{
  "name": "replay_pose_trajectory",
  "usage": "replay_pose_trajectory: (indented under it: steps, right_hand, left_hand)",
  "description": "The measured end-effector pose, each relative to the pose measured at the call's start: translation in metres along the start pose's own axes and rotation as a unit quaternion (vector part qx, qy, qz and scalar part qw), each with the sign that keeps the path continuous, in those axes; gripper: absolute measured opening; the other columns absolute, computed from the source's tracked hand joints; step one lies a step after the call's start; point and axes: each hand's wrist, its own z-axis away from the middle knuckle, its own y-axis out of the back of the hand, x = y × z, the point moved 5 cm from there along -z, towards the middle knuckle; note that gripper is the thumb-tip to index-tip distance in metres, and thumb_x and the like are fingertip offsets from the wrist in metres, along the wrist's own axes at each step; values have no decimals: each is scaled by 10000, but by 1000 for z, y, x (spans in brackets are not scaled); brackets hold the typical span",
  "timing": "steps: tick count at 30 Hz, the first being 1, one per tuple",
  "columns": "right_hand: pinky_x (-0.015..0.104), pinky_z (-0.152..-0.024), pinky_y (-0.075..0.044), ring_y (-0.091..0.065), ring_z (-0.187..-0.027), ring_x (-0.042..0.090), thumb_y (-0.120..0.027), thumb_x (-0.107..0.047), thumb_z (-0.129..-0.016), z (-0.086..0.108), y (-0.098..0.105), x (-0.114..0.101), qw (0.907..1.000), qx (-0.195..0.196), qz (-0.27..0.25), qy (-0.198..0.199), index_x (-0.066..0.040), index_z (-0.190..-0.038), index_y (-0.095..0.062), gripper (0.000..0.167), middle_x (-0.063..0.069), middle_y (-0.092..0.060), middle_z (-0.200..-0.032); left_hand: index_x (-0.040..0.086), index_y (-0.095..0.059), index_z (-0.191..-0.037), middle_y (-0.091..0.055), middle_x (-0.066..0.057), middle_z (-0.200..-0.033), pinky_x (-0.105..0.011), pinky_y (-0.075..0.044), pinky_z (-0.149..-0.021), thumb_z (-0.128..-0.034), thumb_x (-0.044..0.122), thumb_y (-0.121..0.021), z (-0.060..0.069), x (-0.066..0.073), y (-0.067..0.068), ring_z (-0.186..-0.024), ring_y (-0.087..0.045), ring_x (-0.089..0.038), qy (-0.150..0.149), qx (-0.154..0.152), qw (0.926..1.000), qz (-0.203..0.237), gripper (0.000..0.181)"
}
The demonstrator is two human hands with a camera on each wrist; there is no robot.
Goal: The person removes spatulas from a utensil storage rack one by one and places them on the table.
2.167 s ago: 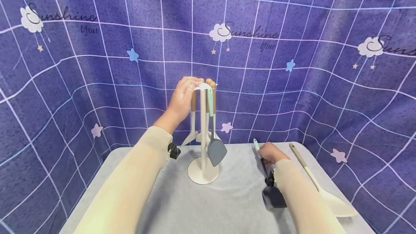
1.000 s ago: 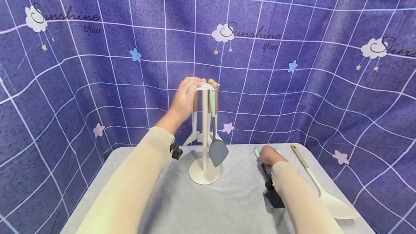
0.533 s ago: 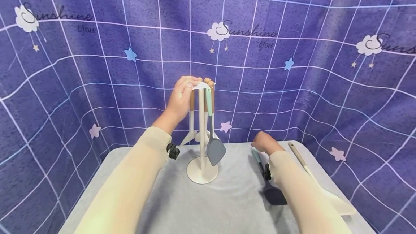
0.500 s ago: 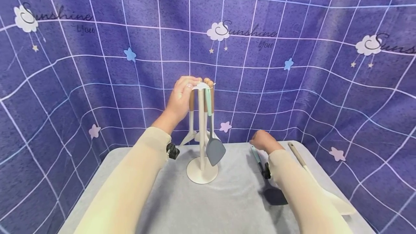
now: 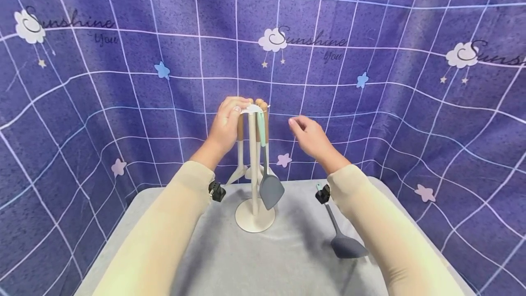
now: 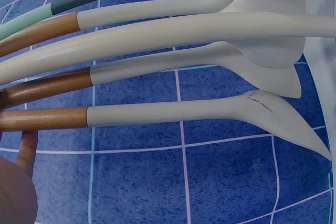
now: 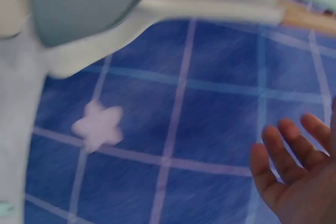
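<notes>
My left hand [image 5: 225, 121] grips the top of a cream utensil stand [image 5: 253, 163], its thumb in front of the rim. In the left wrist view, part of that hand [image 6: 18, 190] shows beside the wooden handles. On the stand hang a grey turner [image 5: 271, 191] with a mint handle and several white utensils [image 6: 157, 115] with wooden handles. My right hand [image 5: 312, 137] is in the air to the right of the stand, fingers loosely bent, holding nothing; the right wrist view shows its fingers [image 7: 291, 150] spread. A dark grey turner [image 5: 347, 246] lies on the table, its handle partly behind the wrist camera.
The grey-covered table [image 5: 255, 259] runs up to a purple grid-patterned curtain [image 5: 197, 58] at the back and sides. The stand's round base [image 5: 244, 220] rests near the table's middle. My right sleeve [image 5: 382, 223] covers much of the table's right side.
My right hand has left the turner's handle on the table and risen up and left toward the stand. My left hand stays on the stand's top.
</notes>
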Motion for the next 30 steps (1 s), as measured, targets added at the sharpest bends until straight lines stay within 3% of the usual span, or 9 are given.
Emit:
replay_pose_trajectory:
  steps: [5,11,17,23,27,30]
  right_hand:
    - [576,-1263,-507,-644,-1470,332,-508,-463,-1199,-4,5,-55,9966,259,-529,583,-120,-1559,-659,520,123,-687,-1571]
    - [555,-1352,-431,-536,-1599,282,-504,-401,-1213,-9,-3,-94,9895,-14,-828,1181,-164,-1673,-563,520,61,-545,-1737]
    - [527,-1380,-395,-424,-1689,214,-492,-403,-1216,-9,-14,-103,9863,-471,-843,1337,-184,-1703,-529,535,4,-490,-1785]
    - [515,-1425,-301,-352,-1731,191,-461,-423,-1220,-10,-18,-104,9847,-581,-816,1426,-168,-1661,-573,522,0,-445,-1824]
    - [507,-1427,-300,-353,-1734,195,-403,-397,-1235,-12,-19,-104,9819,-687,-1002,1450,-172,-1631,-600,496,13,-436,-1834]
    - [500,-1392,-366,-401,-1708,219,-361,-346,-1243,-14,-19,-102,9806,-708,-1091,1464,-150,-1622,-604,491,31,-470,-1808]
  left_hand:
    - [-40,-751,-1268,-706,-221,-1441,-491,-381,-1316,-1128,65,-428,1,-3,1,-1470,-567,-385,32,28,10000,-4,368]
    - [-47,-748,-1254,-705,-232,-1444,-527,-372,-1320,-1124,67,-416,1,-5,1,-1476,-564,-398,-27,59,10000,46,374]
    - [-44,-743,-1271,-692,-231,-1456,-517,-380,-1313,-1124,63,-408,1,-4,0,-1469,-562,-403,-111,-13,9999,-8,381]
    - [-63,-743,-1268,-689,-252,-1460,-523,-371,-1322,-1116,50,-411,-1,-4,1,-1472,-560,-420,-162,19,9998,73,382]
    - [-55,-741,-1272,-686,-240,-1462,-516,-374,-1316,-1118,62,-403,0,-6,1,-1476,-558,-408,-92,37,9999,23,389]
    - [-58,-736,-1276,-684,-238,-1466,-497,-378,-1314,-1122,63,-393,0,-6,0,-1477,-558,-404,-83,26,10000,-29,396]
